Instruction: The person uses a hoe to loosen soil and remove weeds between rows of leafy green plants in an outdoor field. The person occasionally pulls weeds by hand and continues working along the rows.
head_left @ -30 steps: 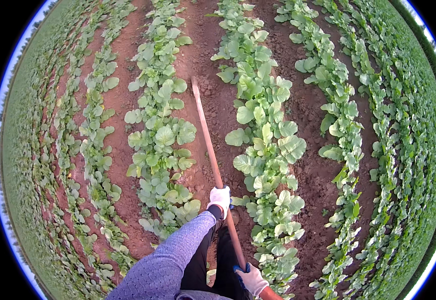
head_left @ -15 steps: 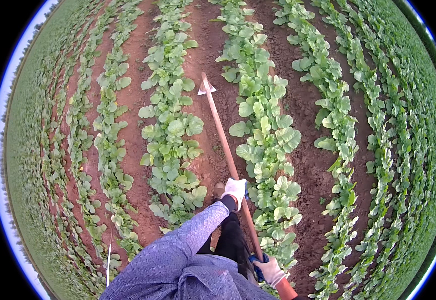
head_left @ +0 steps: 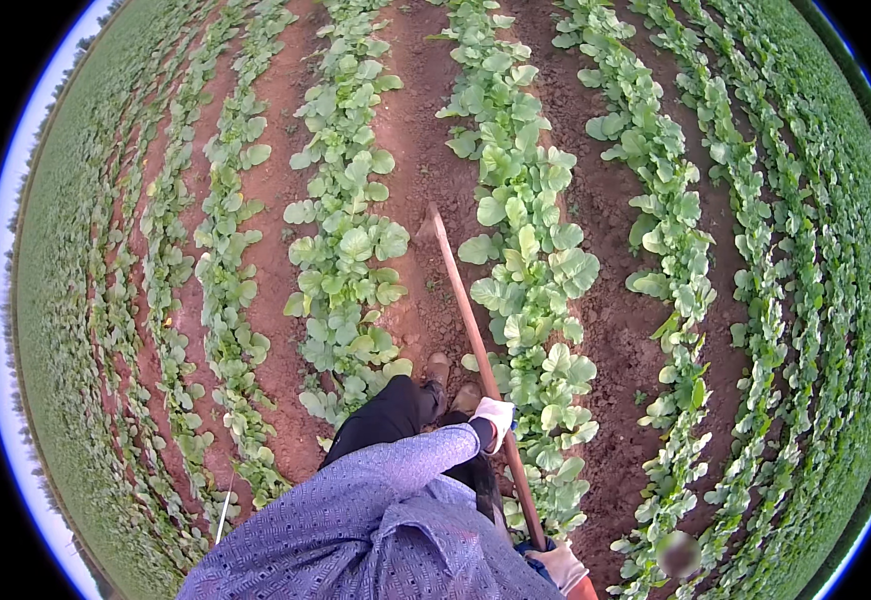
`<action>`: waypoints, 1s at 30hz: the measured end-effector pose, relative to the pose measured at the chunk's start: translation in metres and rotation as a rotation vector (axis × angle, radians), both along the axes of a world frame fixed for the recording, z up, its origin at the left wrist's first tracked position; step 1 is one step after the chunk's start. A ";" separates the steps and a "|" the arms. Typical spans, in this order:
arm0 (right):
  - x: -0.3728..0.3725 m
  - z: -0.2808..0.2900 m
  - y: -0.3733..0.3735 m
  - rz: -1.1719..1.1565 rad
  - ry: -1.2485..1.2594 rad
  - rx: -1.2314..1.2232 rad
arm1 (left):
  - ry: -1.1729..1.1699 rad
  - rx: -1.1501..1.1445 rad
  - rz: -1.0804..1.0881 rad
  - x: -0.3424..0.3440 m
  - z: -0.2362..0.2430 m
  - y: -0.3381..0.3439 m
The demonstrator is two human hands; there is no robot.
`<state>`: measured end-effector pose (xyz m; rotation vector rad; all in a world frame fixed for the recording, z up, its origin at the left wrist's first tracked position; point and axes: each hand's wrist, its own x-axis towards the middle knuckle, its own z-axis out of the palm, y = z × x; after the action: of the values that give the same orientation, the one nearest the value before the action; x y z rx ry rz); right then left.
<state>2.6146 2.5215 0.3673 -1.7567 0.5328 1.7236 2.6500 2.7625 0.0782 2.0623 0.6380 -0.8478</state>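
A hoe [head_left: 468,312] with a long reddish-brown wooden handle slants from the furrow ahead down to my lower right. Its blade [head_left: 426,228] is at soil level between two leafy rows and looks faint and blurred. My left hand [head_left: 497,422], in a white and blue work glove, is closed around the middle of the handle. Lower down, near the handle's end, my right hand [head_left: 559,563] grips it in a similar glove, partly cut off by my clothing.
Leafy green crop rows [head_left: 351,245] flank the furrow [head_left: 411,300], one close on each side. My brown shoes [head_left: 440,368] stand in it. A thin white stick [head_left: 224,515] shows at lower left. A blurred round patch [head_left: 678,555] lies over leaves at lower right.
The hoe's head has come back toward me along the furrow. Both hands have moved down and slightly right with the handle, still gripping it. More of my legs and shoes shows.
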 end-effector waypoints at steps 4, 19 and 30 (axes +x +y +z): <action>0.043 0.025 0.032 0.003 -0.095 -0.068 | 0.156 -0.323 0.527 0.045 0.041 0.013; 0.094 -0.015 0.111 0.273 -0.083 -0.209 | 0.152 -0.605 1.193 0.113 0.056 0.155; 0.159 -0.007 0.268 0.483 -0.508 -0.300 | 0.231 -1.016 1.427 0.233 0.058 0.296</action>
<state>2.7735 2.7893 0.3601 -2.5968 0.1488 1.4414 2.8830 3.0589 0.1361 0.3182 1.2022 -0.3376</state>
